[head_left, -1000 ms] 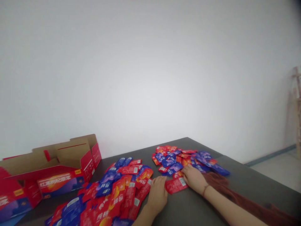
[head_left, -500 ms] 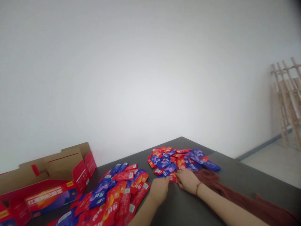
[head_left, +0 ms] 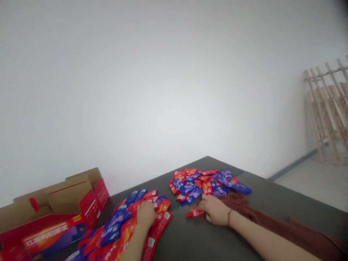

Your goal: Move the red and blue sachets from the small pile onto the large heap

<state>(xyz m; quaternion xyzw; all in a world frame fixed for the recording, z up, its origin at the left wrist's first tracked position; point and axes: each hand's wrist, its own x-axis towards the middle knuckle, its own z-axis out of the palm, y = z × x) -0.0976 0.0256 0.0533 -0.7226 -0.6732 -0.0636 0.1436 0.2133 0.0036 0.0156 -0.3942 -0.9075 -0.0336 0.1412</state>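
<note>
My left hand (head_left: 146, 214) is over the left heap of red and blue sachets (head_left: 116, 226), touching those on top. Its back faces me, and the fingertips are hidden, so I cannot tell what they hold. At the right, my right hand (head_left: 216, 210) has its thumb and fingers on the end of a red sachet (head_left: 194, 213) lying low over the dark table. Just behind it spreads a second heap of red and blue sachets (head_left: 193, 195), apart from the red one. A thin reddish band circles my right wrist.
An opened red cardboard box (head_left: 94, 203) with a brown inside stands at the left. Brown cloth (head_left: 261, 221) lies beside my right forearm on the dark table (head_left: 272, 192). A white wall rises behind; a wooden rack (head_left: 326, 108) leans at the far right.
My left hand has moved left, from beside the right heap to the left heap. My right hand has drawn a red sachet slightly toward me, away from the right heap. The view has shifted a little.
</note>
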